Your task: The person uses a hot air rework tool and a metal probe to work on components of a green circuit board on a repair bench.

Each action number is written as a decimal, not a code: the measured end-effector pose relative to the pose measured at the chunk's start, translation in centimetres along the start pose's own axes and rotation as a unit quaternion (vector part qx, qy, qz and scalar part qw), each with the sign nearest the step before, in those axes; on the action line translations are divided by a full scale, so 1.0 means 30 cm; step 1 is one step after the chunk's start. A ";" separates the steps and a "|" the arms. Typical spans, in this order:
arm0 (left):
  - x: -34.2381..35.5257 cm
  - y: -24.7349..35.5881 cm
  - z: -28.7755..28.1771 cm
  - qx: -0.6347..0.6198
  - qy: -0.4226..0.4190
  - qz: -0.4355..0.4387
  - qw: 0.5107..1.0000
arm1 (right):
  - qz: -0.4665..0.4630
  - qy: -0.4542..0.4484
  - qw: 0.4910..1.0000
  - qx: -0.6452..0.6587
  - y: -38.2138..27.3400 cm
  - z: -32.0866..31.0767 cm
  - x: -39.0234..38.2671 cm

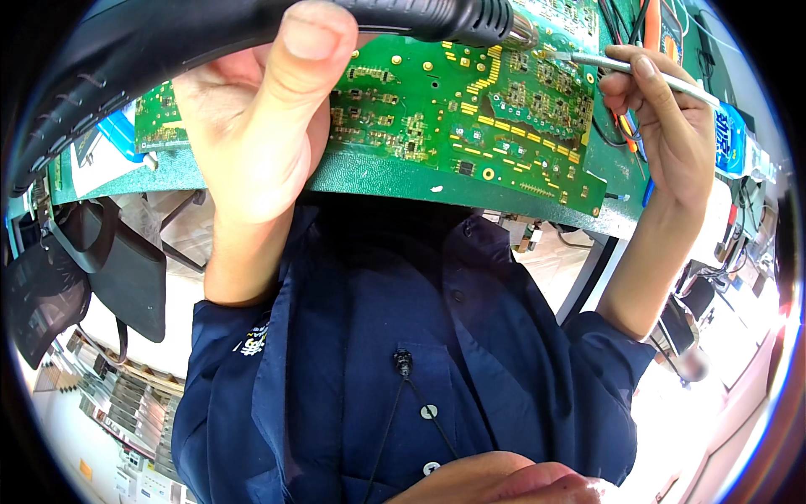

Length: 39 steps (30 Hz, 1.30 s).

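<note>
The person's hands are both occupied over the green circuit board (470, 109), which lies flat on the green bench (378, 176) at the edge nearest the body. The left hand (269, 126) is closed around a thick black tool (411, 15), thumb on top, and the metal nozzle (522, 34) at its end sits just above the board's upper part. The right hand (659, 105) pinches a slim metal tool (642, 69) between thumb and fingers, its tip near the nozzle (whether that tip touches a component cannot be told).

Beyond the right wrist is a clear bottle (760, 160) with a blue label (732, 141); its contents are too washed out to make out, and its stance, upright or lying, is unclear in the bent edge of the view. Several cables (620, 21) run near an orange-edged device (653, 25) at the upper right.

To the left, a blue object (122, 133) rests by a white sheet (96, 168), partly hidden behind the left hand's side of the board. The dark blue shirt (336, 378) has a chest pocket (432, 370) (a black cord toggle (403, 363) hangs against it), though what the pocket holds is hidden
</note>
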<state>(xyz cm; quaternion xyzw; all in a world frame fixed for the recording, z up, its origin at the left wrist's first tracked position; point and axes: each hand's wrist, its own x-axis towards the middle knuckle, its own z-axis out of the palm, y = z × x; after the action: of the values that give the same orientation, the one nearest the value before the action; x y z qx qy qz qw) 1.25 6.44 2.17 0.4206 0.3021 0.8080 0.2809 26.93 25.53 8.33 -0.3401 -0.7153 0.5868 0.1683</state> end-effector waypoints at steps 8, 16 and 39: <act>0.004 -0.013 -0.024 -0.023 -0.031 0.021 0.999 | -0.074 0.106 0.978 -0.161 -0.076 0.174 -0.107; -0.006 0.000 -0.009 0.005 -0.005 0.003 1.000 | -0.278 0.055 0.874 -0.396 -0.097 0.270 -0.147; 0.001 0.005 -0.016 -0.014 -0.025 0.009 1.000 | -0.326 0.051 0.797 -0.506 -0.105 0.354 -0.152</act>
<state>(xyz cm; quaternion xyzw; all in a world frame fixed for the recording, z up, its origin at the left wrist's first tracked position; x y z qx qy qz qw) 0.78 6.25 2.07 0.4392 0.2794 0.8043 0.2866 22.47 14.47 9.34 -0.1525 -0.9693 0.0332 0.1898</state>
